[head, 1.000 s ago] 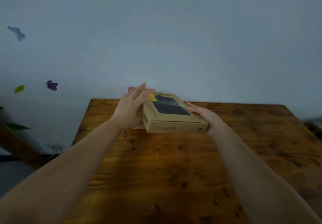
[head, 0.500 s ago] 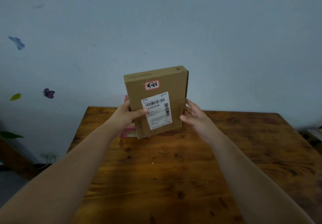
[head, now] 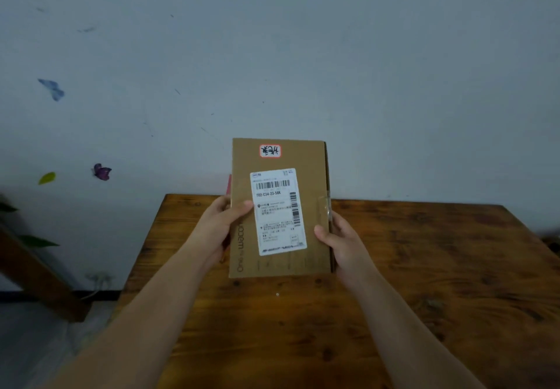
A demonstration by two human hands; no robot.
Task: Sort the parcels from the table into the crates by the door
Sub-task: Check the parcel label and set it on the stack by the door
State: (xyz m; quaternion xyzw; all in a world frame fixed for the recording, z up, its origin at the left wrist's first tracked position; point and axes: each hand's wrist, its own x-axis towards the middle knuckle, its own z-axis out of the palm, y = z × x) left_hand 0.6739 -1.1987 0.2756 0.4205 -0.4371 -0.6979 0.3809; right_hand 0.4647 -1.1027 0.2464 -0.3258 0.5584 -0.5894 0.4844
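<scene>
A flat brown cardboard parcel [head: 315,255] is held upright above the wooden table [head: 424,282], its underside facing me. It carries a white shipping label with barcodes and a small red-bordered sticker near its top edge. My left hand [head: 216,231] grips its left edge, thumb across the face. My right hand [head: 342,243] grips its right edge by a strip of clear tape. A sliver of a pink parcel [head: 229,185] shows behind the left edge, mostly hidden. No crates or door are in view.
The table stands against a pale wall with butterfly stickers [head: 101,172] and a leaf sticker [head: 47,178]. A dark wooden beam [head: 39,276] slants down at the left beside green plant leaves. Grey floor lies left of the table.
The parcel was lifted off the table, flipped label-side toward me, and then brought closer and straightened upright. Both hands shifted to grip its side edges.
</scene>
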